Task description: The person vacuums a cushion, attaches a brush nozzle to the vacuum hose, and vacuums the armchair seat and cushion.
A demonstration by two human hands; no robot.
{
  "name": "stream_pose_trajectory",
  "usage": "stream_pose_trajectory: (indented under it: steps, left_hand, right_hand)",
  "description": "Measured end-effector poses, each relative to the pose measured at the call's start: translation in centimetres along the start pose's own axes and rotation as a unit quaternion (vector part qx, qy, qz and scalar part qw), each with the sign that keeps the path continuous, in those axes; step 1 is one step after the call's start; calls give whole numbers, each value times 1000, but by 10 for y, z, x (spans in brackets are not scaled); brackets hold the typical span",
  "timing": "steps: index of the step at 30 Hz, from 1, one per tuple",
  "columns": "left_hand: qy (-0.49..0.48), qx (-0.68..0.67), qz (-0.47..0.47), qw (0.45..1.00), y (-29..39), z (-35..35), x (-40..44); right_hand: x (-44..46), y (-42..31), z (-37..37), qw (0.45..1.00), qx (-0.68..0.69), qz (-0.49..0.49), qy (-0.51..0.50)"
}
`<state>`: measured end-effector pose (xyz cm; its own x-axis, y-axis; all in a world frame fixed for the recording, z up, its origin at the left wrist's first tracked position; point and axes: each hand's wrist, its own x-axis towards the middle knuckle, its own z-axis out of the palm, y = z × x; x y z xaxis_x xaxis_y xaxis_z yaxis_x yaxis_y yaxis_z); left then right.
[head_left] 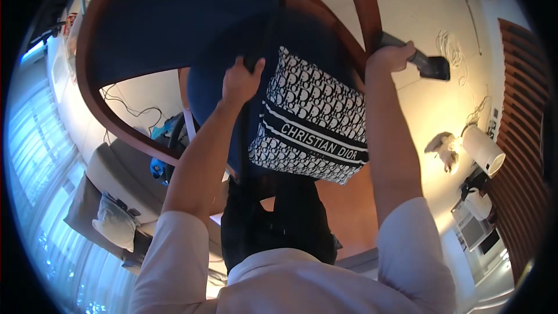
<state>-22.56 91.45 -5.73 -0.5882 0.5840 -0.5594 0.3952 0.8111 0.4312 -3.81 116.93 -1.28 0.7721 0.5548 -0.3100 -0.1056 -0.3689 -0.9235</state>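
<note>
My right hand (pixel 392 58) is wrapped round a grey tubular tool with a dark flared end, apparently a handheld vacuum cleaner (pixel 429 67); part of it is behind the hand and the chair's wooden frame. My left hand (pixel 241 81) is over the dark blue round seat (pixel 209 75) of a wooden-framed chair. Its fingers curl by a dark band, and what they hold, if anything, is lost against the dark fabric. Between my arms a black and white patterned cushion (pixel 314 119) with "CHRISTIAN DIOR" lettering leans at a slant on the seat.
The chair's curved wooden frame (pixel 87 75) arcs round the left and top. A grey sofa (pixel 110 168) with a pale pillow (pixel 113 221) is at left, beside curtained windows. On the right floor are coiled white cables (pixel 450 49), a fluffy object (pixel 444 151) and a white cylinder (pixel 482 150).
</note>
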Motion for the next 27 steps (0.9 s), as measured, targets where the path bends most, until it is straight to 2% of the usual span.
stream_pose_trajectory:
  steps: [1,2,3,4,6,8,10,12,15,19,21,27]
  left_hand:
    - [-14,7,-2,1000,10,2,11]
    - [10,25,-16,1000,21,4,22]
    - [40,40,-30,998,28,8,29]
    - [36,44,-35,998,33,12,30]
    - [8,90,-49,995,39,19,34]
    - [13,90,-46,995,42,19,27]
    - [27,85,-45,995,45,8,15]
    - [15,92,-71,993,42,-8,10]
    - [14,124,-43,991,42,4,37]
    - [38,113,-47,992,30,-3,22]
    - [24,103,-75,992,29,-20,10]
    - [34,104,-45,993,12,-7,26]
  right_hand:
    - [7,1,-2,999,-26,7,-17]
    - [14,-1,-2,998,-52,12,-36]
    - [9,-3,-4,999,-23,11,-33]
    - [6,-9,0,999,-29,15,-31]
    - [3,-22,6,987,-142,67,7]
    - [7,-18,3,985,-151,80,-15]
    - [11,-8,4,987,-144,-44,-64]
    - [5,-14,10,986,-145,-45,-65]
    - [3,-23,9,981,-182,-17,-65]
    - [6,-25,11,972,-226,17,-58]
    - [8,-24,14,974,-213,10,-72]
    - [11,-20,8,973,-218,5,-70]
